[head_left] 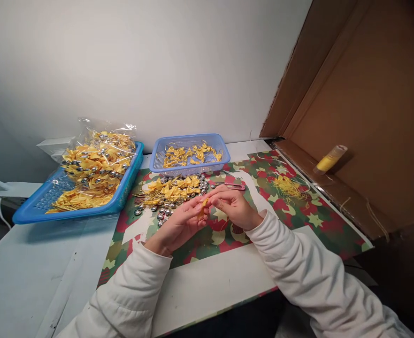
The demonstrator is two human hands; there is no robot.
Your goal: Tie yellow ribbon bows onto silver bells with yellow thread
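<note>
Between my two hands, above the patterned mat, is a small yellow ribbon bow (203,208). My left hand (183,219) pinches it from the left with curled fingers. From the right, the thumb and fingertips of my right hand (233,205) close on its upper end. Just beyond my hands lies a pile of yellow bows (173,188) with cords, mixed with shiny silver bells (164,215). Pink-handled thread snips (234,186) rest behind my right hand, partly hidden by it.
A blue-purple basket (191,170) of yellow bows stands by the wall. At left, a blue basket (34,215) holds loose bows and a clear bag (99,157) of bows with bells. Yellow thread scraps (289,188) lie right, near a thread spool (328,162) on the cardboard ledge.
</note>
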